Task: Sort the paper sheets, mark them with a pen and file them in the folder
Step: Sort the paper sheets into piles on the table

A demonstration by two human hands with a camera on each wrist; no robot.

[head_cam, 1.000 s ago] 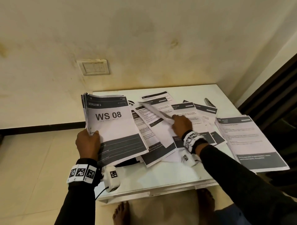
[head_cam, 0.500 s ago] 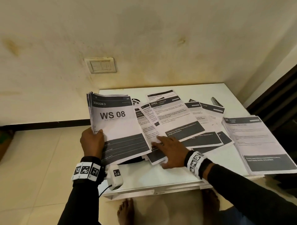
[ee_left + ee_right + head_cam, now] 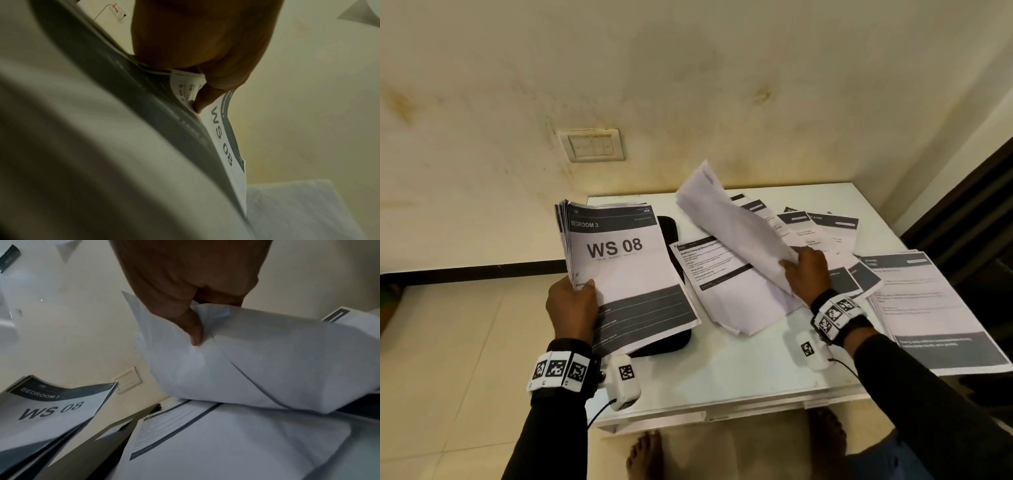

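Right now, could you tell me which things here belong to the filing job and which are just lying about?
Job:
- WS 08 stack, held in left hand
- sheets, gripped by right hand
- loose sheets
- black folder

Lying about:
- wall switch
- table

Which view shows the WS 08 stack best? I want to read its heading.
The head view: the WS 08 stack faces the camera, gripped by the left hand, heading fully legible. The left wrist view shows it edge-on and curled; the right wrist view shows it tilted and cropped at the frame's corner.
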